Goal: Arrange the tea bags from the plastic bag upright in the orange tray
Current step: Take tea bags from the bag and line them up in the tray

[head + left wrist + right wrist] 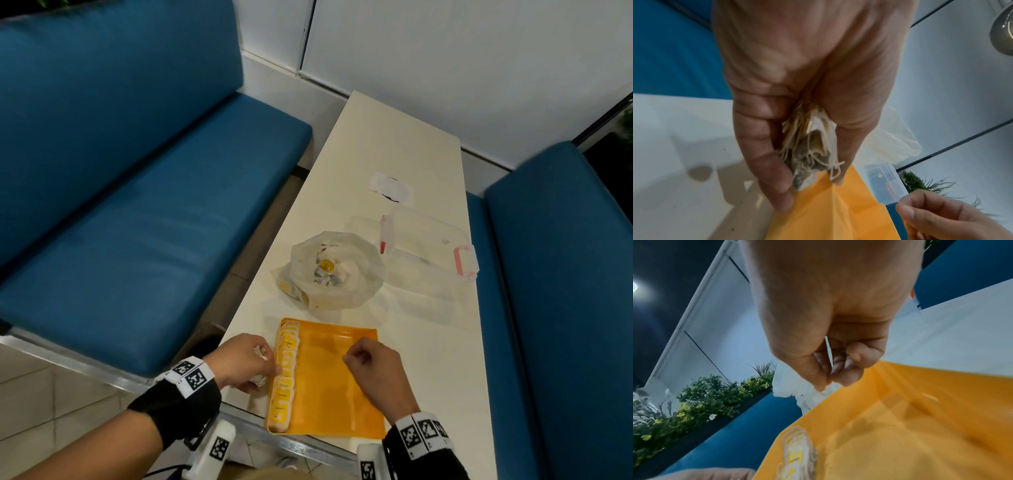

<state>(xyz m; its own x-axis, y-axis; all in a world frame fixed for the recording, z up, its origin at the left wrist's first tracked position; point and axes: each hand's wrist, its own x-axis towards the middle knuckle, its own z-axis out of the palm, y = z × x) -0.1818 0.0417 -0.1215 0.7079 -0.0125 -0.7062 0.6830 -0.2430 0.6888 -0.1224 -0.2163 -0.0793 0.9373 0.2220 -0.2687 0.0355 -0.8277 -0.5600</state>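
Observation:
The orange tray (339,383) lies at the near end of the table. A row of yellow-tagged tea bags (286,373) stands along its left wall. My left hand (270,366) sits at the tray's left rim and grips a bunch of tea bags (809,154) with tangled strings between thumb and fingers. My right hand (352,353) hovers over the bare tray floor, its fingers (846,376) curled with nothing visible in them. The crumpled plastic bag (337,270) lies open beyond the tray, with more tea bags inside.
A clear lidded container (431,246) with pink latches stands right of the bag. A white wrapper (390,188) lies farther back. Blue benches (137,205) flank the narrow table, whose left edge runs close to my left hand.

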